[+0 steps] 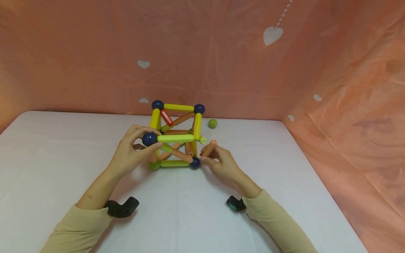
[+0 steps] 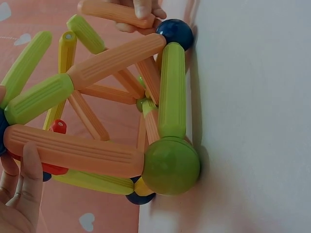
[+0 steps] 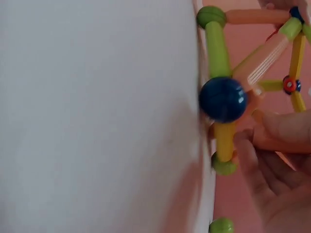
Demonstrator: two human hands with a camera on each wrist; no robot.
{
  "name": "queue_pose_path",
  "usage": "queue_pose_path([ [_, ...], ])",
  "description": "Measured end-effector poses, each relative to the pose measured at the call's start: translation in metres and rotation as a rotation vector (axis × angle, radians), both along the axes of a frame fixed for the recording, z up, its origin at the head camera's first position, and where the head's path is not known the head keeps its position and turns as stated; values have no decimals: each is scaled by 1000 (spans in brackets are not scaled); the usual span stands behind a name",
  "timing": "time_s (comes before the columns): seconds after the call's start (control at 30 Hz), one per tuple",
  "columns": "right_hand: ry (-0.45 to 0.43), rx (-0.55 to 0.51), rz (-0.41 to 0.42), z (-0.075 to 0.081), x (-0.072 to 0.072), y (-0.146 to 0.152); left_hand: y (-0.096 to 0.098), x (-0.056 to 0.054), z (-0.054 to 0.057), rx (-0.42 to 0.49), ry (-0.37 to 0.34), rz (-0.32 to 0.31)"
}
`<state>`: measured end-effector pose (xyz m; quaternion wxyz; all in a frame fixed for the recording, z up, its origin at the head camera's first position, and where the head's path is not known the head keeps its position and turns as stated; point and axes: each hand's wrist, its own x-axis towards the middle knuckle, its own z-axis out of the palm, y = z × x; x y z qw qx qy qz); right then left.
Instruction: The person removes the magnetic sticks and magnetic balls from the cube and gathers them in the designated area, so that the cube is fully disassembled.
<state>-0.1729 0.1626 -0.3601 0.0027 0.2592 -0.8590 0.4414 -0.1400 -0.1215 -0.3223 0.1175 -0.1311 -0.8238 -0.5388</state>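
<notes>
A cube-like frame of magnetic sticks and balls (image 1: 178,163) stands on the table. My left hand (image 1: 128,149) grips the dark blue ball (image 1: 149,139) at its upper front left corner, where a lime stick (image 1: 175,138) runs to the right. Just right of the frame, my right hand (image 1: 223,163) pinches an orange stick (image 1: 209,148) between thumb and fingers. That stick is tilted, close to the lower front right blue ball (image 1: 194,163). In the left wrist view, a green ball (image 2: 171,166) forms the lower front left corner. A short red stick (image 1: 166,118) slants inside the top.
A loose green ball (image 1: 212,123) lies behind the frame to the right. The white-covered table (image 1: 278,165) meets an orange curtain (image 1: 209,56) at its back edge. Black wrist devices (image 1: 122,207) are worn on both forearms.
</notes>
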Motion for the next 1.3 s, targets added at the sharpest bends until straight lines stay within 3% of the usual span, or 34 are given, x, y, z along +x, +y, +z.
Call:
queue_pose_path([
  [0.17, -107, 22, -122, 2, -5, 8, -1, 0, 0, -2, 7, 0],
  [0.33, -105, 24, -204, 7, -16, 19, -1, 0, -2, 5, 21, -1],
  [0.53, -170, -8, -325, 7, -30, 37, -1, 0, -2, 9, 20, -2],
  [0.67, -200, 52, -403, 6, -39, 50, -1, 0, -2, 10, 15, -4],
  [0.9, -209, 178, -457, 8, -53, 61, -1, 0, -3, 14, 12, -1],
  [1.3, -289, 252, -502, 9, -69, 71, 1, 1, -1, 27, 1, -6],
])
